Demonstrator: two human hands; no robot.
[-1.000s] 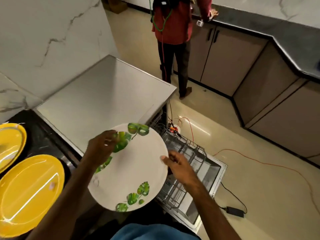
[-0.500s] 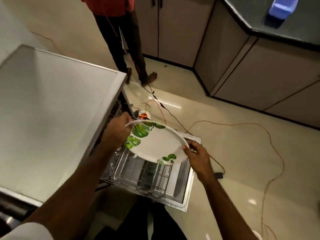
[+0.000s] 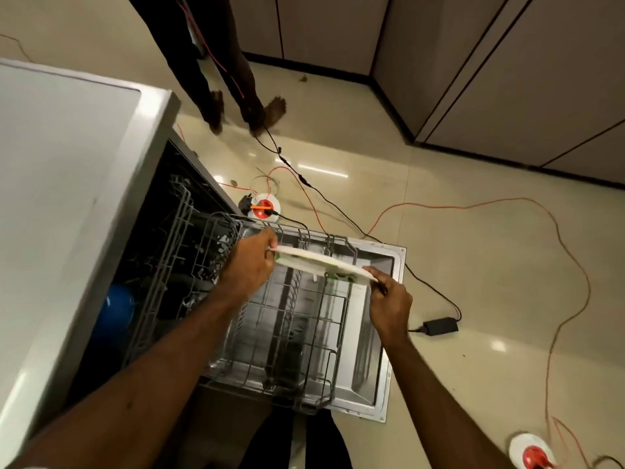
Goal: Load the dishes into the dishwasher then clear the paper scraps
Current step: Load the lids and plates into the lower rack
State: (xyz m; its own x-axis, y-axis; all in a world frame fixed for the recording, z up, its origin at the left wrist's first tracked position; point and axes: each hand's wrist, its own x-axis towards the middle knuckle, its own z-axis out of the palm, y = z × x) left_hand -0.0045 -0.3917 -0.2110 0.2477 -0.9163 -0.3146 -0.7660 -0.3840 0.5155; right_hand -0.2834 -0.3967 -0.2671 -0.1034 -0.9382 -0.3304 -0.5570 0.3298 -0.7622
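Head view: looks steeply down on the open dishwasher (image 3: 74, 204), with its door (image 3: 372, 367) dropped flat and the lower rack (image 3: 341, 333) drawn out over it.
Plate: the white leaf-print plate (image 3: 321, 262) is at frame centre, turned almost edge-on over the rack's 12 o'clock half. I cannot tell whether its lower edge touches the tines.
Left grip: the left grip (image 3: 248, 267) pinches the plate's rim at its 9 o'clock end.
Right grip: the right grip (image 3: 390, 299) pinches the rim at the 4 o'clock end, fingers curled round it.
Rack: no dishes show between its wires. A blue thing (image 3: 115, 313) sits deeper inside at 9 o'clock, too dark to identify.
Floor: cables and an adapter (image 3: 439, 326) lie at 3 o'clock of the door. Someone's legs (image 3: 216, 62) stand at 12 o'clock.
Done: judging by the bare rack, nothing is loaded yet, and this plate looks like the first.
Left: the plate still has to be slotted in, more dishes are probably waiting, and then the paper scraps need clearing. No scraps are in view.
Change: a second ago the plate lay face-up near the desk, with two yellow plates at 9 o'clock. Half a second ago it hung tilted above the rack. Now it is lower and edge-on, and the yellow plates are out of frame.
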